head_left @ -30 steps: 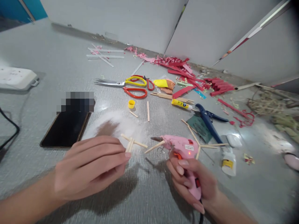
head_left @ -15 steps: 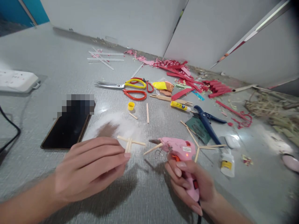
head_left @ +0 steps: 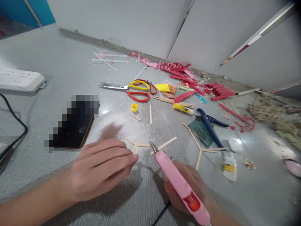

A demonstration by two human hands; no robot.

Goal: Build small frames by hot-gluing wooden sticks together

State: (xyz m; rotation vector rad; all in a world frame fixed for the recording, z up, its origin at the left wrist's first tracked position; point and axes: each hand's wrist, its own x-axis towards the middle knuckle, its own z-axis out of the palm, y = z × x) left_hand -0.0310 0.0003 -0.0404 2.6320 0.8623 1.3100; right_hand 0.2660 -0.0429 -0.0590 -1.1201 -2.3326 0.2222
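Head view: the left hand (head_left: 105, 166) pinches a small frame of thin, pale wooden sticks (head_left: 143, 145) by its paired uprights, held above the grey, fine-ribbed table (head_left: 70, 59). The right hand (head_left: 188, 182) is wrapped round a pink plastic glue gun (head_left: 175, 175); trigger finger hidden. Bare metal nozzle (head_left: 154, 147) points at the frame's right arm, near its end; contact uncertain. Behind the nozzle, a loose pale stick (head_left: 168, 143). Judged: frame very light, stiff, weak at joints; best held lightly by the doubled sticks. Gun heavier, hard, smooth; take the handle, avoid the probably hot tip.
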